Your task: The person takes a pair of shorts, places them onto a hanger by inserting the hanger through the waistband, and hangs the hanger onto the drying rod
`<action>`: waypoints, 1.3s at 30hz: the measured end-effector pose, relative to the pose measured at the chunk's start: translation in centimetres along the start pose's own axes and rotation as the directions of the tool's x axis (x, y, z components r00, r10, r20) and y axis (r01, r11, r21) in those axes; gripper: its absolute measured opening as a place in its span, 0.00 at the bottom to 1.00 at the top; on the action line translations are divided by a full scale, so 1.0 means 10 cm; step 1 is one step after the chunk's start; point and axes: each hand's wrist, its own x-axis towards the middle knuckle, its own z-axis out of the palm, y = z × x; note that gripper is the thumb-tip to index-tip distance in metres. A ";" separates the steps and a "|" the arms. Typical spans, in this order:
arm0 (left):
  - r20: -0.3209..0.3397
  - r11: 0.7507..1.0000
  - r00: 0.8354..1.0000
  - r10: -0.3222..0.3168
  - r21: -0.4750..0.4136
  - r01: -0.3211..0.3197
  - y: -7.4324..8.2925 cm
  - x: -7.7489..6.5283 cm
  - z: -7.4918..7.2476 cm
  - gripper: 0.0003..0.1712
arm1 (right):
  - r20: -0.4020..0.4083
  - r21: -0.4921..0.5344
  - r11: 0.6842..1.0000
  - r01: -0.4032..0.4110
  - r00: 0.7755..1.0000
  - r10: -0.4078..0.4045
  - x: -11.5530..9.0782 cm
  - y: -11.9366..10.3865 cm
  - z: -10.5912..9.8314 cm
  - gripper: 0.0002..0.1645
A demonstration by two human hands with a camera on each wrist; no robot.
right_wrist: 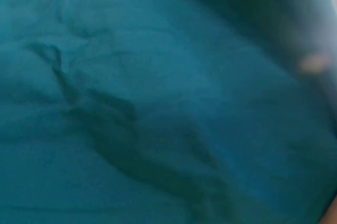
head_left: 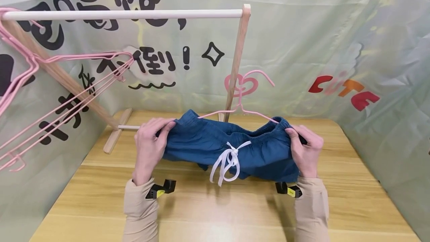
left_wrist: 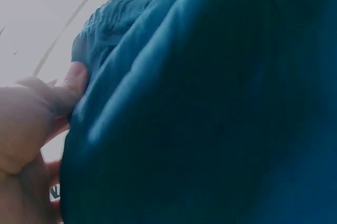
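Note:
Blue shorts (head_left: 201, 137) with an elastic waistband and a white drawstring bow (head_left: 230, 160) are held up over the table, stretched sideways between both hands. A pink hanger (head_left: 240, 98) stands up out of the waistband, its hook pointing right and its lower part hidden inside the shorts. My left hand (head_left: 151, 141) pinches the left end of the waistband, thumb in front; the left wrist view shows that thumb (left_wrist: 76, 79) against the cloth. My right hand (head_left: 306, 146) pinches the right end the same way. Blue cloth (right_wrist: 131, 76) fills most of the right wrist view.
A clothes rack with a white rail (head_left: 134, 14) and wooden posts (head_left: 236, 59) stands at the back left of the wooden table (head_left: 349, 197). Several pink hangers (head_left: 77, 57) hang at its left end. A printed cloth backdrop (head_left: 302, 40) surrounds the table.

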 end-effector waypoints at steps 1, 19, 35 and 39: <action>-0.032 1.000 0.999 -0.004 -0.015 0.004 0.00 0.01 0.00 0.06 | -0.013 0.002 1.000 -0.004 1.000 0.004 0.00 0.00 0.00 0.02; -0.219 0.975 0.974 -0.064 -0.223 0.014 0.04 0.08 -0.01 0.03 | -0.157 -0.069 0.997 -0.029 0.987 0.018 0.02 0.08 -0.06 0.04; 0.126 1.000 0.992 -0.029 0.013 0.027 -0.06 -0.01 -0.08 0.08 | -0.231 -0.123 0.992 -0.007 0.973 -0.021 0.06 -0.02 -0.06 0.04; 0.064 0.989 0.994 0.084 0.117 -0.091 -0.02 -0.02 -0.09 0.07 | -0.209 -0.131 0.991 0.007 0.977 -0.035 0.05 0.01 -0.04 0.05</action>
